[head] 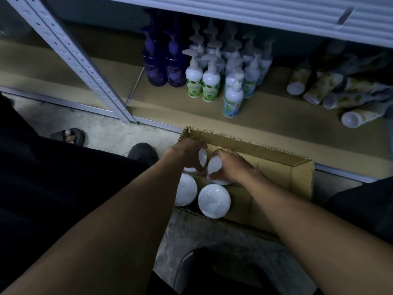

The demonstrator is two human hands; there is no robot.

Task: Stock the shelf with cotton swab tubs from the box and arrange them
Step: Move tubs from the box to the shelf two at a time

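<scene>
1. The left hand [187, 151] hides most of one tub [202, 156].
2. Bottle [209, 81] labels are too blurred to read.
3. The right edge cuts off the lying tubes [331, 90].

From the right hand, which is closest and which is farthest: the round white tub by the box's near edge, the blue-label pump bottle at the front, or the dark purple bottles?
1. Round white tub, in the box, just below the right hand.
2. Blue-label white pump bottle, front of shelf.
3. Dark purple pump bottles, back left.
</scene>
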